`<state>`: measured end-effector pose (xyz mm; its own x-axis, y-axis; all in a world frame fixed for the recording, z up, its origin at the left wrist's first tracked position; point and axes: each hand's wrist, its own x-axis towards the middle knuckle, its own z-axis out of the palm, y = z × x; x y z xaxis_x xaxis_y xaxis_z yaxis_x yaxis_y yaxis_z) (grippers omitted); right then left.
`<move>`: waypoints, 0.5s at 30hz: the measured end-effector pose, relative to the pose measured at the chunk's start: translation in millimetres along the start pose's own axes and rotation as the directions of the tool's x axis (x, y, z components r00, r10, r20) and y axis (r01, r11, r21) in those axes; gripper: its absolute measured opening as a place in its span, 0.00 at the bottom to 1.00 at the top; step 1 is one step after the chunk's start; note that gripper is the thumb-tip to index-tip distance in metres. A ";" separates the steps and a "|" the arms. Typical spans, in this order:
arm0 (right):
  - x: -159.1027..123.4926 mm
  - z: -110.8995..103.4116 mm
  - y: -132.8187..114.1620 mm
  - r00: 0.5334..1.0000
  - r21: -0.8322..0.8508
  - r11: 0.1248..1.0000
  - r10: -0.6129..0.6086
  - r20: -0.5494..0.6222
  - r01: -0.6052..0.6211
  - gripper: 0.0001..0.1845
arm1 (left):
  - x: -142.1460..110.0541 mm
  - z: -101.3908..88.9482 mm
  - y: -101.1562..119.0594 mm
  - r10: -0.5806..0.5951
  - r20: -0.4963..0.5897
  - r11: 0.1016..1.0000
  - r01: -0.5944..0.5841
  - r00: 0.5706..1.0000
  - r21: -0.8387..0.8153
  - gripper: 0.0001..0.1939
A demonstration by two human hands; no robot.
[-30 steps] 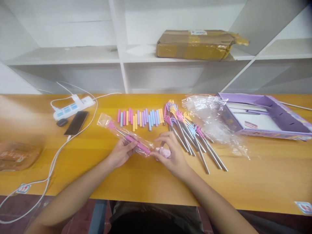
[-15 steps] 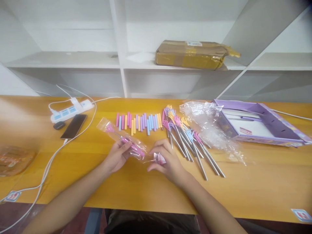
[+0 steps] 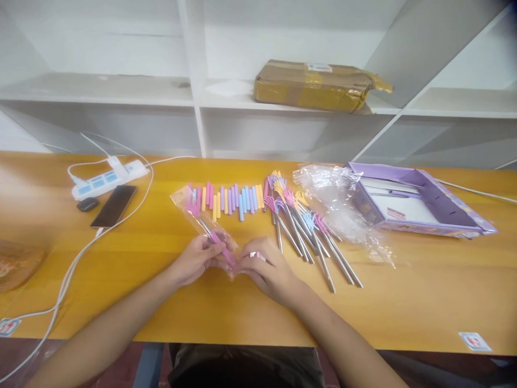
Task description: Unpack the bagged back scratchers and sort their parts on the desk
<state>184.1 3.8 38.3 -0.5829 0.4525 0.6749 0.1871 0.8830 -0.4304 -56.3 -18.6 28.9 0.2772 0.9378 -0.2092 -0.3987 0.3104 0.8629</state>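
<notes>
A pink back scratcher (image 3: 208, 230) lies slanted inside a clear plastic bag (image 3: 180, 198). My left hand (image 3: 197, 260) grips it through the bag near the handle, thumb on top. My right hand (image 3: 269, 269) has its fingers curled around a small pink-and-white card (image 3: 257, 256), and its fingertips meet the lower end of the bag. Whether they pinch the bag's edge is hard to see. Just beyond, a row of short pastel tubes (image 3: 230, 200) lies side by side. To the right is a pile of back scratchers (image 3: 309, 231) with metal rods and coloured hand-shaped heads.
Crumpled clear plastic bags (image 3: 335, 188) lie beside an open purple box (image 3: 464, 218) holding a few slim items. At left are a power strip (image 3: 109, 182), a phone (image 3: 113, 207) and white cables. A taped cardboard box (image 3: 311, 86) rests on the shelf behind.
My right hand has closed its fingers and moved against the bag's lower end. The bagged back scratcher has turned more steeply, its handle end lower. The view has shifted slightly.
</notes>
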 end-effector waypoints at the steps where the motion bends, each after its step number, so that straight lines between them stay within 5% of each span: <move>1: -0.1 1.9 -0.9 1.000 0.023 1.000 0.018 0.015 -0.019 0.08 | -0.1 0.1 -0.9 -0.014 0.015 1.000 0.014 1.000 0.013 0.20; 12: 4.8 5.8 -0.2 0.971 0.176 0.955 0.239 0.014 -0.238 0.06 | -2.5 -0.7 -8.8 0.050 0.036 0.985 -0.055 0.998 0.166 0.28; 15: 1.7 9.6 3.3 0.960 0.174 0.944 0.278 0.037 -0.280 0.09 | -1.8 2.7 -12.7 0.059 0.078 0.961 -0.077 0.995 0.266 0.20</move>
<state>176.2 6.3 32.3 -0.5366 0.6752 0.5061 0.2022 0.6852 -0.6997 -49.4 -24.7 19.7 0.3209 0.9393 -0.1216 -0.1718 0.1840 0.9678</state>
